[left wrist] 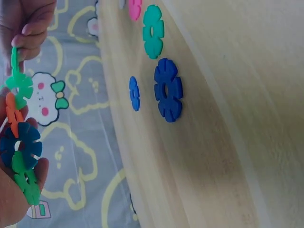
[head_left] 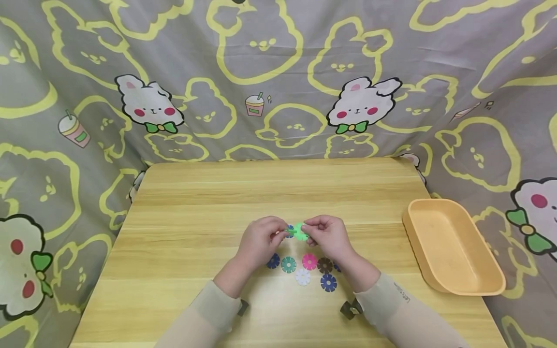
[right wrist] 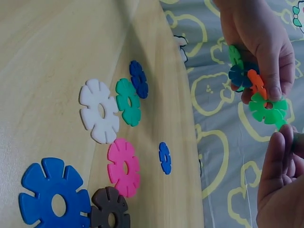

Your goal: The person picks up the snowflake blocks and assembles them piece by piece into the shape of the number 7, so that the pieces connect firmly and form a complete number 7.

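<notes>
My left hand (head_left: 263, 238) holds a short chain of slotted plastic flower discs. In the left wrist view the chain runs from a green disc (left wrist: 26, 183) through a dark blue disc (left wrist: 29, 142) and an orange disc (left wrist: 13, 115) to another green disc (left wrist: 21, 89). At its end, my right hand (head_left: 329, 237) pinches a bright green disc (left wrist: 14, 61), seen edge-on there and meeting the chain's green disc. Both hands are raised over the middle of the table, fingertips close together. Fingers hide parts of the chain.
Loose discs lie on the wooden table (head_left: 183, 232) below the hands: white (head_left: 303, 277), pink (head_left: 310, 261), teal (head_left: 288, 265), brown (head_left: 324, 265) and several blue (head_left: 328, 282). A small blue disc (right wrist: 165, 158) lies farther off. An orange bin (head_left: 452, 251) stands at the right edge; patterned curtains (head_left: 278, 58) surround the table.
</notes>
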Tool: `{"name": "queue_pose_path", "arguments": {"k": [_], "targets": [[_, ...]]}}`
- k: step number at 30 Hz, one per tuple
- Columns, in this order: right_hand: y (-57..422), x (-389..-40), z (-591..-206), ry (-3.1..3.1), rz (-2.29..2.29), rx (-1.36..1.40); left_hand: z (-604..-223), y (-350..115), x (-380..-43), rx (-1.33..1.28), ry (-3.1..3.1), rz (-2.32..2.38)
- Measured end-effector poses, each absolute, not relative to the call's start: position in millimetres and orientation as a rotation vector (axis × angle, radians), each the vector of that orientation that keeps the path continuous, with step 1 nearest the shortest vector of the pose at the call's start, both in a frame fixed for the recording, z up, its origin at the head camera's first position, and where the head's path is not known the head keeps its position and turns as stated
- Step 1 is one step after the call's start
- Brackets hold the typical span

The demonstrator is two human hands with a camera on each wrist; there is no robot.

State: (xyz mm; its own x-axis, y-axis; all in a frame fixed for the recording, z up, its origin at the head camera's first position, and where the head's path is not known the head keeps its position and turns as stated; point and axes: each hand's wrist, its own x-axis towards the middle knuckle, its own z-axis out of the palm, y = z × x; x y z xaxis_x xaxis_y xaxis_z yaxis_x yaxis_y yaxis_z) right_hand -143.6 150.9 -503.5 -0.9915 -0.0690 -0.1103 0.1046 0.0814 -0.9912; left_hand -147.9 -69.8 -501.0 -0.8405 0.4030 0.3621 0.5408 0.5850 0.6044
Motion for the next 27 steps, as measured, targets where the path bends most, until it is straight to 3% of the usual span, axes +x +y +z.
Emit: {"name": "queue_pose_path", "arguments": {"k": [18,27], "targets": [[144.6,-136.7,-498.4,2.128,-2.247,0.072,-508.9,-58.6,-143.8,-0.83,-2.33,-1.134],[155.1,-141.8,-498.9,2.232,-2.057,-0.21,-504.3,-62.6,-141.8,-0.844,-2.419,-1.03]]}}
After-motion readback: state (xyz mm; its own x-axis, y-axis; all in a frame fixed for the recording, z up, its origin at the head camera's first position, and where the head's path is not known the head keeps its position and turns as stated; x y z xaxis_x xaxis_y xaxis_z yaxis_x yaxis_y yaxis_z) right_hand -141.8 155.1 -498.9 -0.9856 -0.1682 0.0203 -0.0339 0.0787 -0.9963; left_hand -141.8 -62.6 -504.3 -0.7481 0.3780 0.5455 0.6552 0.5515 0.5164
